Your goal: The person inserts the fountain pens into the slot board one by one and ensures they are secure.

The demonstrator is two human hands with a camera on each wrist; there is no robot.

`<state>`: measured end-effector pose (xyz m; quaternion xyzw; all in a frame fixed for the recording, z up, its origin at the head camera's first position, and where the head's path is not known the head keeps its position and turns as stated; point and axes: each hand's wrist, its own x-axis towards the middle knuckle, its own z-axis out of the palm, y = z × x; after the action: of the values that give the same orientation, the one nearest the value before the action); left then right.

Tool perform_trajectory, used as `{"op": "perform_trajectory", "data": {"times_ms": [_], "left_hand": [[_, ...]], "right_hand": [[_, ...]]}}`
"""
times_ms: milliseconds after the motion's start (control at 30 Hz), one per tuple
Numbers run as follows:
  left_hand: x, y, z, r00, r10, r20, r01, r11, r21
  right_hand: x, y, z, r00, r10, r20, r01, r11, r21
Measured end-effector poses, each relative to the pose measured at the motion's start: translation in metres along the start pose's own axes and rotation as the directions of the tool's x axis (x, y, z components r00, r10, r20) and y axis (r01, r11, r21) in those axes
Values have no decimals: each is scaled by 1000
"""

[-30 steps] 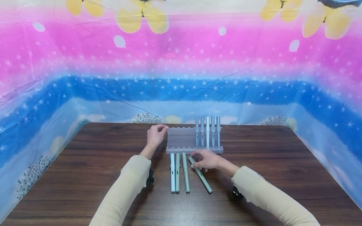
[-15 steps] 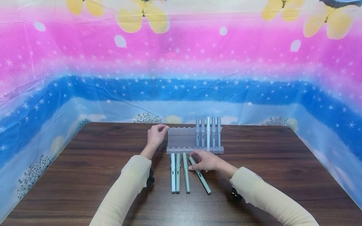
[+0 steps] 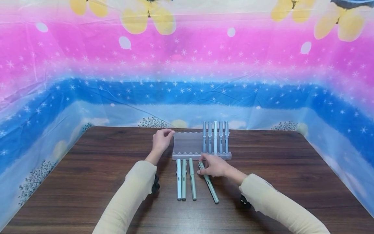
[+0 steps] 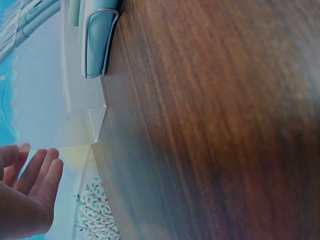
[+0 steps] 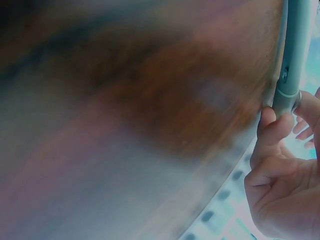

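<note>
While pinching the upper left corner of a clear rack (image 3: 187,143) with the left hand (image 3: 161,141), grips a green pen (image 3: 210,187) by the cap in the right hand (image 3: 217,165), well apart from the other, aslant just in front of the rack, right of three loose pens (image 3: 183,182).

the left hand (image 4: 30,195) touches a translucent rack (image 4: 42,95), a light blue pen (image 4: 98,42) beside it.
</note>
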<state>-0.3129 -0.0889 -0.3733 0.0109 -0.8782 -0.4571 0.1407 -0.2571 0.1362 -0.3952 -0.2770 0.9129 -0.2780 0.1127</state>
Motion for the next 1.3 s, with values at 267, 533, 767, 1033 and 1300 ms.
{"op": "perform_trajectory", "data": {"times_ms": [267,533,767,1033,1300], "left_hand": [[1,-1,1,1000,-6,5,6,1000,3],[1,-2,1,1000,-1,3,1,1000,5],[2,-3,2,1000,10,-9,-10,1000,-2],[1,-3,2,1000,14,-2,-14,1000,2],[1,-3,2,1000,17,-6,-17,1000,0]], "right_hand": [[-1,6,-4,1000,6,-24,-4,996,94],[-4,5,-12,999,10,-49,-3,989,145],[-3,3,-23,997,5,-74,8,985,173],[-1,3,-32,992,14,-127,12,980,199],[0,-3,-40,976,39,-213,7,978,209]]}}
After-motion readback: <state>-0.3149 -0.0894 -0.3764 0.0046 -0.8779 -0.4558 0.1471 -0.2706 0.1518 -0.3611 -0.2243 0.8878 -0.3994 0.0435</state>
